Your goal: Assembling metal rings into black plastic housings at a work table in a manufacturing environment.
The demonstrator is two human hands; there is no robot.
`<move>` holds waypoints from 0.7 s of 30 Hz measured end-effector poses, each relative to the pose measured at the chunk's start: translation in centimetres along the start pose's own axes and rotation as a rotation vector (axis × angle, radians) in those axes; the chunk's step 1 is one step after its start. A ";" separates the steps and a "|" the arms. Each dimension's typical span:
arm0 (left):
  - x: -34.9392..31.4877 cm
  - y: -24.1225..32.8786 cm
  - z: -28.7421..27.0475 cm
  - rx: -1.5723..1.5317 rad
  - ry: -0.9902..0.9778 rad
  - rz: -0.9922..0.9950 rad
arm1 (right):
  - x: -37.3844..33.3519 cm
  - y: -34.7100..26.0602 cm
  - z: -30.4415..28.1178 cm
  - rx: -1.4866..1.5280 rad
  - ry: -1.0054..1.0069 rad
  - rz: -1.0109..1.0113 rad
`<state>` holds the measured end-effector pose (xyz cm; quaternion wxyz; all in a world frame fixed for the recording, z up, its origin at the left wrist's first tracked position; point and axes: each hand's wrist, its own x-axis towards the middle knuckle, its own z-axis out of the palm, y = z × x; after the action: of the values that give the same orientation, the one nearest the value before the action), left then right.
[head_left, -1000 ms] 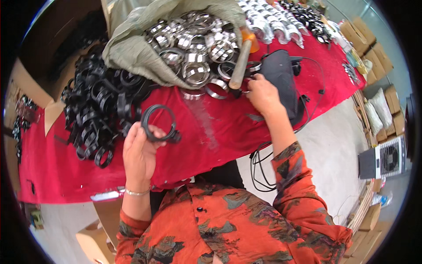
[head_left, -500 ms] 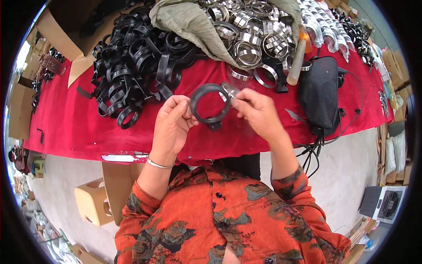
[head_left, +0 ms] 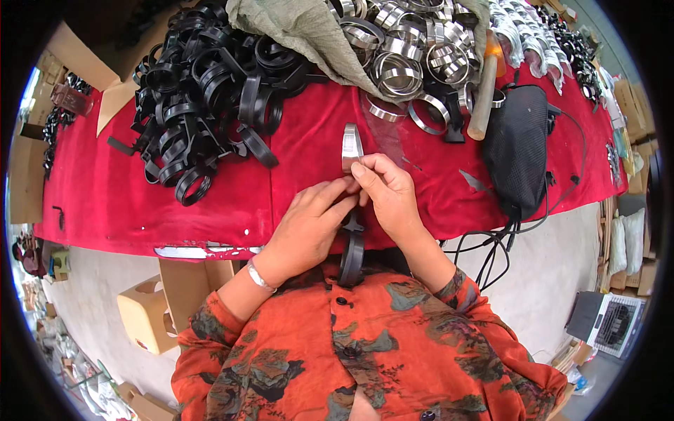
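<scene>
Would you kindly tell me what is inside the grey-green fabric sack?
Shiny metal rings show at the mouth of the sack; whatever lies beneath them is covered.

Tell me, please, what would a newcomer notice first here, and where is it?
Probably the red cloth across the table, with a heap of black rings at its far left and shiny metal rings in and around a sack right of them. Front and centre, the left hand and right hand meet, one metal ring beyond their fingertips and one black ring below.
</scene>
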<state>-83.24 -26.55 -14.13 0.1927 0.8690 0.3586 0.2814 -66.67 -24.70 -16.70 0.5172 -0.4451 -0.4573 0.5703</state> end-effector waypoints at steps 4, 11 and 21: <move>-0.6 -1.7 -1.5 0.054 -0.040 -0.070 | 0.9 -1.3 -0.8 0.221 0.045 0.161; 0.0 -2.1 -3.3 0.217 0.164 -0.482 | 1.2 -2.5 -1.3 0.451 0.039 0.113; 3.9 0.1 -1.2 0.147 0.370 0.042 | -1.0 -2.4 0.4 0.354 -0.056 0.039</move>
<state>-81.64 -23.57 -11.83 0.0537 0.8215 0.3892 0.4132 -66.54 -25.63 -14.20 0.5633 -0.3398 -0.3552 0.6641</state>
